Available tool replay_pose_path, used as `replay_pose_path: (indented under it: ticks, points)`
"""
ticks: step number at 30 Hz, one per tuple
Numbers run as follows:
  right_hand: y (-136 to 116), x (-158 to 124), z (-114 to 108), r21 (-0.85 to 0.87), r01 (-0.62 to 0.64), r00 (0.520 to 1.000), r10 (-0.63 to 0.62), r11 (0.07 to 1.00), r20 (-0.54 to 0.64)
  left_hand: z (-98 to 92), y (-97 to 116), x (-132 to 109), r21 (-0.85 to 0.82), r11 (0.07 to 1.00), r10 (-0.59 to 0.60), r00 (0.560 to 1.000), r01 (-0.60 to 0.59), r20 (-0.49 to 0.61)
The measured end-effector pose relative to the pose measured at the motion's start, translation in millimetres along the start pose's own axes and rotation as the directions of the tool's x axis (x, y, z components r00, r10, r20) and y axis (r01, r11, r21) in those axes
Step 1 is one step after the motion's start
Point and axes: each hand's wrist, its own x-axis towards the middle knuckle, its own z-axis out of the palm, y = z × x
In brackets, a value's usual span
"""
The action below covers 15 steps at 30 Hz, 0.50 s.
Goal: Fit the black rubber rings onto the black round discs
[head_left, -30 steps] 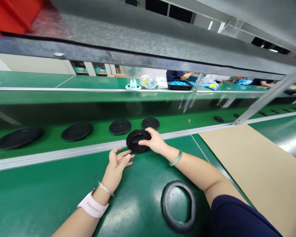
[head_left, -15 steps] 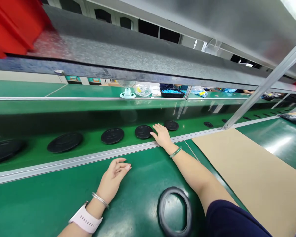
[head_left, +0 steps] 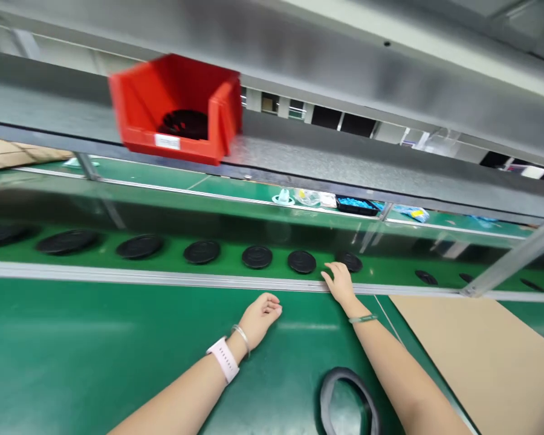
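My right hand (head_left: pixel 339 283) reaches over the metal rail at the edge of the green strip, fingers apart and nothing held. Its fingertips are beside one flat black disc (head_left: pixel 350 262), partly overlapping it in view; I cannot tell whether they touch. Another black disc (head_left: pixel 301 261) lies just to the left of this hand. My left hand (head_left: pixel 260 315) hovers near the table's far edge with its fingers loosely curled, and no object shows in it. A dark grey ring (head_left: pixel 327 399) lies on the green table between my forearms, cut off by the bottom of the view.
More black discs (head_left: pixel 257 257) lie in a row along the green strip behind the rail (head_left: pixel 163 275). A red bin (head_left: pixel 222 133) with dark parts stands on the shelf above. Brown cardboard (head_left: pixel 480 350) covers the table at right, near a slanted metal post (head_left: pixel 512 260).
The view has swung left and up, bringing the whole red bin into sight. The discs appear further right in view. Both hands keep nearly the same poses.
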Motion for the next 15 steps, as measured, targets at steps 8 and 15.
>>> replay_pose_path:
  ticks: [8, 15]
  points:
    - [-1, -68, -45, 0.078, -0.068, 0.997, 0.064, 0.995, 0.052, 0.7, -14, 8, 0.028, 0.996, 0.083, 0.996, -0.083, -0.019]
    - [-9, -111, -67, 0.149, -0.18, 0.973, 0.153, 0.972, 0.175, 0.1, 1, -1, 0.288, 0.942, 0.16, 0.985, -0.172, 0.066]
